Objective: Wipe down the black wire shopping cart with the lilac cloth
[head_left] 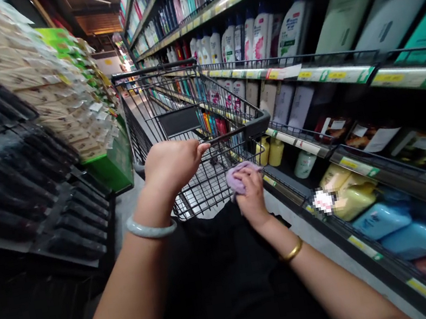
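A black wire shopping cart [188, 114] stands in a shop aisle right in front of me. My left hand [170, 164], with a pale bangle on the wrist, is closed over the cart's near handle bar. My right hand [249, 191], with a gold bangle on the wrist, grips a small lilac cloth [237, 174] and holds it against the right end of the handle. The cart's basket looks bare of goods, though coloured items show through its mesh.
Shelves [330, 75] of shampoo and detergent bottles and refill pouches line the right side, close to the cart. On the left hang racks of dark packaged goods [14, 178] and a green display stand [111, 166]. The aisle floor runs ahead past the cart.
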Demonstrator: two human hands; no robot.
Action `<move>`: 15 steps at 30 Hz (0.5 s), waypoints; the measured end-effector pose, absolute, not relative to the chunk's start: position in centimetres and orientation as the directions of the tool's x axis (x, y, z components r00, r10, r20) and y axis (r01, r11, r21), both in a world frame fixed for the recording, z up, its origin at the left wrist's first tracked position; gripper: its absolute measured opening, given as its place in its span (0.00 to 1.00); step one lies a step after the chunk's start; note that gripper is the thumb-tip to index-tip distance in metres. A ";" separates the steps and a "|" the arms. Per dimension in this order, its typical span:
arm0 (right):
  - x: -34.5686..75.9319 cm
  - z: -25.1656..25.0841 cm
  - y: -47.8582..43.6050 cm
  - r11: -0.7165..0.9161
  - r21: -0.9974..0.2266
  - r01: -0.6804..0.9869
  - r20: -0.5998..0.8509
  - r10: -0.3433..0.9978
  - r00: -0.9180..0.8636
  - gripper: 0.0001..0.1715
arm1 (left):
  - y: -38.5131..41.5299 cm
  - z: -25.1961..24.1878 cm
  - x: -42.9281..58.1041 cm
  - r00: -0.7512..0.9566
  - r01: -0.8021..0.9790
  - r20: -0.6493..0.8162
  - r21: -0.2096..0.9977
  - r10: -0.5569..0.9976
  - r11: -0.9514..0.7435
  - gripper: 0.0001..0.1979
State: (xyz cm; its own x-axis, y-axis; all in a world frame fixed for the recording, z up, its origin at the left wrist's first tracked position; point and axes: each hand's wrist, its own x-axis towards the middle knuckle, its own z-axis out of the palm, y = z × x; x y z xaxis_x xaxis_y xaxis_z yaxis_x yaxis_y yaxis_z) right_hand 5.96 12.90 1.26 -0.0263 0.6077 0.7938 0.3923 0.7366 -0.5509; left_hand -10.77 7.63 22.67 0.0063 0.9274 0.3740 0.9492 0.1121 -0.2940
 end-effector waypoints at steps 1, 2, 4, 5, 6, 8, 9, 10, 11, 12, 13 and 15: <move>4.8 1.2 11.9 0.782 -0.509 0.360 0.805 0.580 -0.123 0.28 | 7.7 22.7 -10.8 0.011 0.948 0.376 -0.298 0.927 0.110 0.38; 3.8 1.2 10.9 0.831 -0.462 0.310 0.807 0.539 -0.241 0.29 | 7.7 22.7 -10.9 0.015 0.947 0.378 -0.302 0.926 0.108 0.38; 2.5 1.3 9.7 0.874 -0.420 0.244 0.795 0.484 -0.366 0.28 | 7.6 22.7 -10.9 0.018 0.945 0.379 -0.308 0.925 0.108 0.38; 2.5 1.3 9.6 0.878 -0.419 0.230 0.788 0.478 -0.389 0.27 | 7.6 22.7 -11.0 0.014 0.944 0.379 -0.309 0.925 0.112 0.38; 2.9 1.3 9.9 0.873 -0.429 0.232 0.783 0.488 -0.387 0.27 | 7.5 22.7 -11.1 0.010 0.944 0.377 -0.309 0.926 0.116 0.38; 4.5 1.3 11.3 0.841 -0.470 0.267 0.775 0.538 -0.330 0.26 | 7.5 22.7 -11.1 0.008 0.945 0.373 -0.306 0.928 0.115 0.38; 5.4 1.3 12.1 0.815 -0.497 0.298 0.774 0.571 -0.273 0.26 | 7.5 22.7 -11.2 0.012 0.946 0.372 -0.305 0.928 0.111 0.38; 6.2 1.2 12.8 0.783 -0.526 0.332 0.775 0.602 -0.191 0.26 | 7.6 22.7 -11.2 0.014 0.947 0.371 -0.303 0.928 0.107 0.37; 6.7 1.3 13.3 0.751 -0.554 0.359 0.776 0.622 -0.105 0.26 | 7.6 22.7 -11.1 0.015 0.948 0.369 -0.301 0.929 0.104 0.37; 6.9 1.3 13.4 0.727 -0.574 0.378 0.777 0.629 -0.030 0.26 | 7.7 22.7 -11.0 0.013 0.949 0.366 -0.298 0.930 0.104 0.36; 6.6 1.4 13.1 0.717 -0.582 0.384 0.781 0.624 0.020 0.26 | 7.7 22.7 -11.0 0.008 0.949 0.364 -0.295 0.932 0.107 0.36; 4.8 1.6 11.6 0.757 -0.544 0.362 0.806 0.591 -0.025 0.27 | 7.7 22.7 -10.7 0.004 0.950 0.360 -0.293 0.933 0.109 0.37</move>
State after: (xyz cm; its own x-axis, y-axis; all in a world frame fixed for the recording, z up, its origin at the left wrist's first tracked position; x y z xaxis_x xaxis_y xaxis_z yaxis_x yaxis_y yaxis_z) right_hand 4.80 11.62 1.57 -0.0247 0.5909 0.8064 0.3616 0.7573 -0.5439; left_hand -10.74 7.74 22.74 0.0043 0.9330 0.3599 0.9498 0.1088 -0.2934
